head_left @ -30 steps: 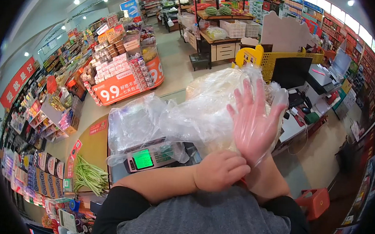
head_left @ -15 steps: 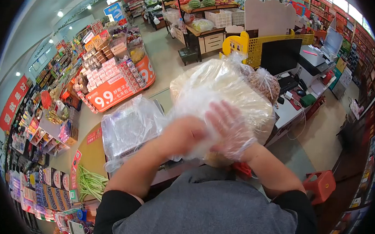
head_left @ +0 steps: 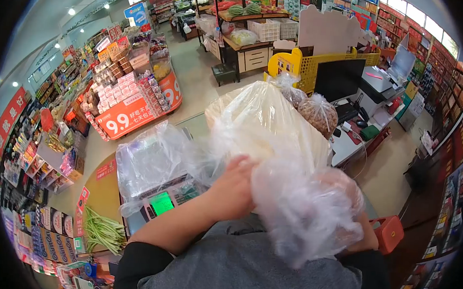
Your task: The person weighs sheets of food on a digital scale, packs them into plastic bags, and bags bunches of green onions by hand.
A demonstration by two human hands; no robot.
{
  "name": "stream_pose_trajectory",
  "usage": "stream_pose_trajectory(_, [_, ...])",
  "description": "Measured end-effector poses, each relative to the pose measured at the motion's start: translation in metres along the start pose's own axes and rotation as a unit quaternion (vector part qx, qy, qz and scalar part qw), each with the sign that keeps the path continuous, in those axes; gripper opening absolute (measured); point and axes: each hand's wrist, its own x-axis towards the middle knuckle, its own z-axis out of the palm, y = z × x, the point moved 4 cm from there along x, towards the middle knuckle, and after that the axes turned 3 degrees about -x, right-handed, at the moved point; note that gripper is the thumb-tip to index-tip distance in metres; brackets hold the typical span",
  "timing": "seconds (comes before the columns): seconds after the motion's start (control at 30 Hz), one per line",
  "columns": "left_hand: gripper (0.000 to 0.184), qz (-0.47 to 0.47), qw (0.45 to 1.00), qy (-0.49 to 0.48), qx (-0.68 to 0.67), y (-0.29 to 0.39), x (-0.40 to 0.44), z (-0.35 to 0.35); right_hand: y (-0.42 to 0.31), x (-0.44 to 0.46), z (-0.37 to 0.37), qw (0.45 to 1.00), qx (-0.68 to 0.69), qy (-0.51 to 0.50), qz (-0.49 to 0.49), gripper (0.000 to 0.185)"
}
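My left hand, bare, is closed on the near edge of a crumpled clear plastic bag that hangs in front of my chest. My right hand is to the right, covered by thin clear plastic; the bag and motion blur hide most of its fingers. Just beyond both hands stands a large clear sack with pale yellow contents. Left of my left hand is a scale with a lit green display, its top draped with a plastic sheet.
Two bags of brown goods, one a tied bag, sit behind the sack, near a monitor. Green stalks lie at the left on a round table. A red stool stands at the right, and a snack display farther left.
My hands have moved apart, the right one rightward and nearer my body. The clear bag now spreads between them, and the scale's green display has come into view.
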Motion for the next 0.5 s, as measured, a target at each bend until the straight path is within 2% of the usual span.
stream_pose_trajectory(0.03, [0.047,-0.027,0.991,-0.085,-0.101,-0.004,-0.009,0.015,0.012,-0.007,-0.006,0.995,-0.065,-0.056,-0.056,0.032])
stream_pose_trajectory(0.07, [0.047,-0.053,0.963,-0.170,-0.200,-0.005,-0.018,0.027,0.023,-0.012,-0.006,0.987,-0.110,-0.111,-0.042,0.034])
stream_pose_trajectory(0.1, [0.036,-0.087,0.959,-0.212,-0.165,0.007,-0.018,0.024,0.028,-0.011,-0.002,0.973,-0.157,-0.168,-0.032,0.036])
stream_pose_trajectory(0.13, [0.035,-0.065,0.950,-0.236,-0.192,0.010,-0.020,0.027,0.030,-0.009,0.004,0.953,-0.202,-0.224,-0.027,0.038])
stream_pose_trajectory(0.17, [0.034,-0.045,0.939,-0.260,-0.220,0.012,-0.022,0.030,0.029,-0.011,0.002,0.904,-0.275,-0.307,0.107,0.038])
stream_pose_trajectory(0.2, [0.034,-0.023,0.926,-0.284,-0.249,0.014,-0.026,0.032,0.030,-0.014,0.003,0.826,-0.339,-0.381,0.237,0.039])
stream_pose_trajectory(0.23, [0.040,-0.084,0.894,-0.331,-0.289,0.007,-0.034,0.039,0.047,-0.028,-0.015,0.780,-0.441,-0.343,0.282,0.043])
stream_pose_trajectory(0.27, [0.041,-0.103,0.905,-0.333,-0.244,-0.005,-0.050,0.054,0.066,-0.047,-0.049,0.678,-0.549,-0.266,0.411,0.041])
stream_pose_trajectory(0.3, [0.042,-0.121,0.914,-0.333,-0.198,-0.019,-0.074,0.078,0.070,-0.066,-0.086,0.624,-0.601,-0.148,0.477,0.044])
stream_pose_trajectory(0.33, [0.044,-0.138,0.920,-0.333,-0.153,-0.034,-0.094,0.097,0.070,-0.075,-0.119,0.498,-0.627,-0.100,0.591,0.045])
stream_pose_trajectory(0.4, [0.051,-0.163,0.941,-0.268,-0.131,-0.062,-0.122,0.105,0.105,-0.121,-0.200,0.548,-0.672,0.047,0.495,0.048])
stream_pose_trajectory(0.43, [0.058,-0.196,0.925,-0.297,-0.135,-0.075,-0.127,0.103,0.104,-0.116,-0.200,0.583,-0.661,0.054,0.469,0.046])
stream_pose_trajectory(0.5, [0.055,-0.287,0.911,-0.260,-0.139,-0.092,-0.127,0.081,0.102,-0.083,-0.211,0.652,-0.639,0.072,0.401,0.042])
